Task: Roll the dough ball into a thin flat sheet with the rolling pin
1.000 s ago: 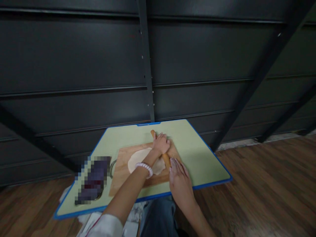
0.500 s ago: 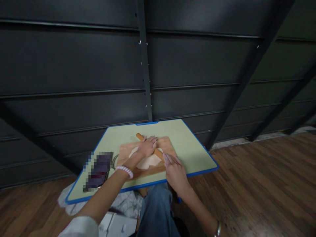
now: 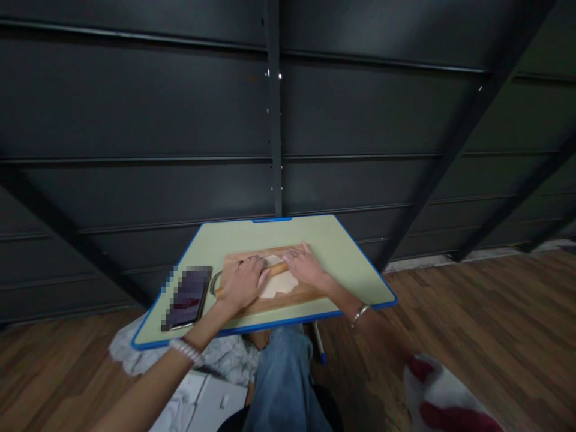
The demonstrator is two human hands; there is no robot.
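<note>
A wooden rolling pin [image 3: 276,269] lies across a flat, uneven-edged sheet of dough [image 3: 283,287]. Under the dough is a wooden cutting board [image 3: 256,308] with a metal loop handle [image 3: 213,283] at its left side. My left hand [image 3: 245,282] is closed over the pin's left part, its wrist wearing a pale coiled band. Farther right, my right hand [image 3: 306,265] grips the pin's other part, fingers curled over it. Both hands cover the pin's ends in part, and the left one hides some of the board.
The board sits on a small pale-green table [image 3: 360,273] with a blue rim. A phone [image 3: 191,294], partly pixelated, lies at the table's left. Beneath are crumpled cloth [image 3: 234,359] and a white box [image 3: 218,401]. A dark panelled wall [image 3: 202,108] stands behind.
The rolling pin has turned from slanting down to the right to slanting up to the right. My left hand moved left and nearer; my right hand moved farther up the board.
</note>
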